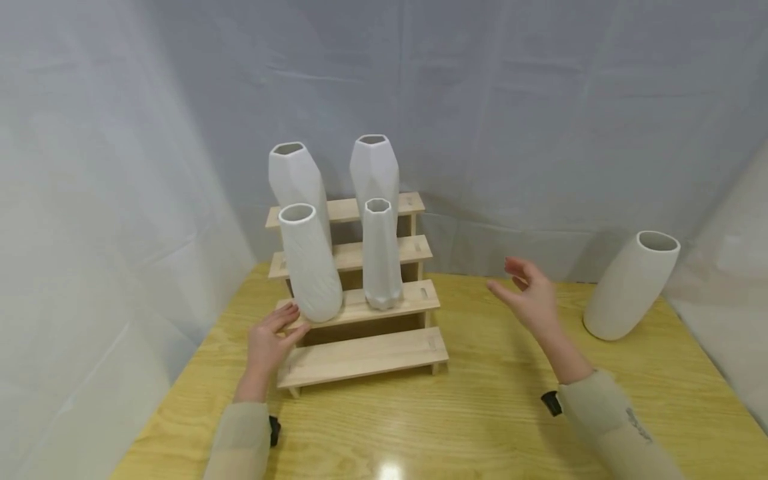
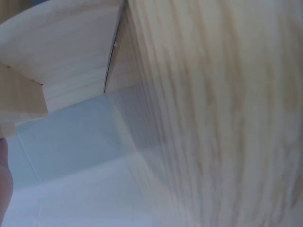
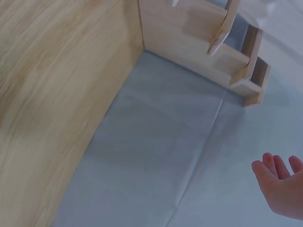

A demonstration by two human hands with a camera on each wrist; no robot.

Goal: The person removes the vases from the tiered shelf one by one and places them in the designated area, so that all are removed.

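Observation:
My left hand is at the left end of a stepped wooden shelf, its fingers fairly straight. The fingertips are right by the board that bears a round-mouthed white vase; a finger shows beside the wood in the left wrist view. Right of that vase, a slim fluted white vase stands on the same board. My right hand is held over the table with fingers parted and nothing in them, also seen as a hand in the right wrist view. Beyond it, a white vase stands on the table.
Two faceted white vases, one left and one right, stand higher at the back of the shelf, partly hidden by the front ones. Underneath is a wooden table. Pale sheeting hangs behind it and at both sides.

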